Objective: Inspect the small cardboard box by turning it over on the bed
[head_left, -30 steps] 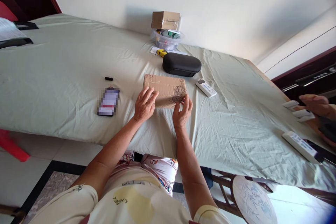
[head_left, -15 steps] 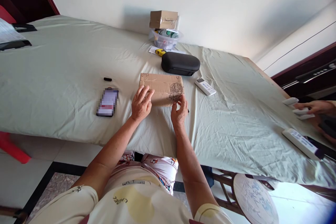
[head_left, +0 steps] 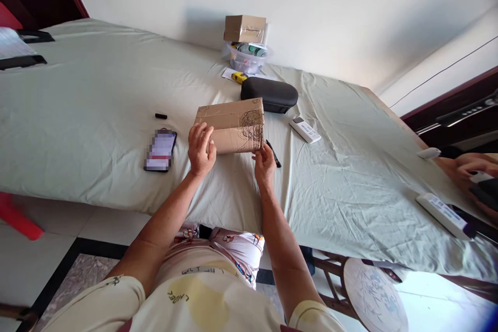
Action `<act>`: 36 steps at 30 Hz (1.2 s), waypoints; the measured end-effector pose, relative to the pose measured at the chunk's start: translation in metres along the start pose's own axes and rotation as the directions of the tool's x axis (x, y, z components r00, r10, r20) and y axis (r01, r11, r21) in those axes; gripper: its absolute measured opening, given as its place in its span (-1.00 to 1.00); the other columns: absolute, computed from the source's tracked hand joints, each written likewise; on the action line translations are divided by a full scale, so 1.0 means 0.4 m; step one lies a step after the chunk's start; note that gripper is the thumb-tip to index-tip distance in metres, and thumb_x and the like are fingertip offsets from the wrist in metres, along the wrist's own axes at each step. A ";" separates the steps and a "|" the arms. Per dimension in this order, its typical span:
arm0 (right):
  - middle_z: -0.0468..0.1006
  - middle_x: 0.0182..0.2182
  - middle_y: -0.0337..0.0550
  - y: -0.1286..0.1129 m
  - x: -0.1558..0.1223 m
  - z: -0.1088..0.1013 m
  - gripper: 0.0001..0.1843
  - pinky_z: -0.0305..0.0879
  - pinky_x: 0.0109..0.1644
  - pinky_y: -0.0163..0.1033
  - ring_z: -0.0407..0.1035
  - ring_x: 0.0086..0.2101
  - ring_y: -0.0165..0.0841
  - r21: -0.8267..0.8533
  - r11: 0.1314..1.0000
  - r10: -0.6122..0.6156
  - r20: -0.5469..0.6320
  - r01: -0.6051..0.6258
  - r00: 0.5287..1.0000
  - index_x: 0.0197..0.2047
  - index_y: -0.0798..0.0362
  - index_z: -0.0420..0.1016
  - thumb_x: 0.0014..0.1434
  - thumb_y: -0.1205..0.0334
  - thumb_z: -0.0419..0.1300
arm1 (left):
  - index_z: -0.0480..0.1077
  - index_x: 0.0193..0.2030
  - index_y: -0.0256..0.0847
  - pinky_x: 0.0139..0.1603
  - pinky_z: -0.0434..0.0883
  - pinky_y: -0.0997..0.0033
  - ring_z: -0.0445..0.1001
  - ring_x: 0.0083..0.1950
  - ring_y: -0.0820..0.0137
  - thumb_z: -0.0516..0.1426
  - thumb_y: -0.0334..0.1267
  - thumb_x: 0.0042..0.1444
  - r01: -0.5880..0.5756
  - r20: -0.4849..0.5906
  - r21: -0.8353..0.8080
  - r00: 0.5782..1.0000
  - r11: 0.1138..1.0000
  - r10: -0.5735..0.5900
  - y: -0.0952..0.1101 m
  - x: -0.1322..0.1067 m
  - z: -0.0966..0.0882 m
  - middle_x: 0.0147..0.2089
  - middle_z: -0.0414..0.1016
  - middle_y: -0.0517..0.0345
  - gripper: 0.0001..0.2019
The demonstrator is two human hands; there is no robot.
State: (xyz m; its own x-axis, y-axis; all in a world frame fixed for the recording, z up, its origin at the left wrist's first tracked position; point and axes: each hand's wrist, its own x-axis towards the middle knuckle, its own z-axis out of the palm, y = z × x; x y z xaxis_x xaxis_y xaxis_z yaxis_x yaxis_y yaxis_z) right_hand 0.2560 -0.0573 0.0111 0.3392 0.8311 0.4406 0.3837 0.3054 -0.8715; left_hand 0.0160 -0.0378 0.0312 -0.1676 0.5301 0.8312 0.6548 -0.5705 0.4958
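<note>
A brown cardboard box (head_left: 229,127) with dark scribbles near its right end sits turned at an angle on the cloth-covered table. My left hand (head_left: 201,150) grips its left end, fingers over the top edge and thumb on the near side. My right hand (head_left: 264,165) pinches the lower right corner with thumb and fingers. Just right of that hand lies a black pen (head_left: 274,153). A black pen cap (head_left: 161,115) and a phone (head_left: 160,150) with a blurred screen lie to the left.
Behind the box are a black case (head_left: 269,94), a yellow tape measure (head_left: 238,78) and a plastic tub (head_left: 249,60) with a smaller carton (head_left: 244,29) on top. A white remote-like device (head_left: 305,130) lies right. Another person's hand (head_left: 476,165) shows at the far right.
The box has turned anticlockwise and shifted left, its near face now showing more. My left hand moved left with it; my right hand slid to the lower corner, uncovering the pen.
</note>
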 end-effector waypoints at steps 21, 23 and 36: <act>0.45 0.35 0.16 -0.052 -0.027 0.009 -0.30 0.57 -0.14 -0.20 0.57 -0.02 -0.26 -0.140 0.959 -0.240 0.057 0.246 0.969 0.55 -0.07 0.19 0.39 0.10 0.09 | 0.30 0.41 -0.17 0.28 0.50 0.09 0.49 0.21 0.09 0.17 -0.21 0.27 0.341 0.190 -0.008 0.923 0.940 -0.333 0.028 -0.065 0.062 0.14 0.48 -0.14 -0.44; 0.53 0.26 0.13 -0.050 -0.031 0.012 -0.34 0.55 -0.17 -0.22 0.58 -0.07 -0.28 -0.178 0.959 -0.208 0.078 0.219 0.975 0.51 -0.05 0.26 0.38 0.10 0.08 | 0.30 0.40 -0.19 0.29 0.50 0.08 0.51 0.21 0.08 0.17 -0.22 0.25 0.366 0.208 0.001 0.910 0.930 -0.358 0.022 -0.067 0.064 0.15 0.49 -0.15 -0.43; 0.66 -0.17 0.00 0.024 -0.021 0.015 -0.53 0.43 -0.15 -0.14 0.47 -0.29 -0.27 -0.441 0.889 -0.074 0.120 0.120 0.990 0.16 0.04 0.47 0.23 0.08 0.12 | 0.42 0.26 -0.18 -0.04 0.66 0.28 0.63 0.08 0.21 0.17 -0.25 0.27 0.404 0.310 -0.106 0.881 0.908 -0.356 0.000 -0.074 0.072 0.09 0.60 -0.10 -0.59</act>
State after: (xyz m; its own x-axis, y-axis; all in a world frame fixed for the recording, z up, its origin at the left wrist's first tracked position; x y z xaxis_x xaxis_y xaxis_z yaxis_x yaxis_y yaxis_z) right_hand 0.2516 -0.0587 -0.0023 0.2039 0.8560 0.4750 0.7609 0.1668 -0.6271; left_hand 0.0422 -0.0354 -0.0004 -0.1519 0.8650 0.4782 0.4489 -0.3706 0.8131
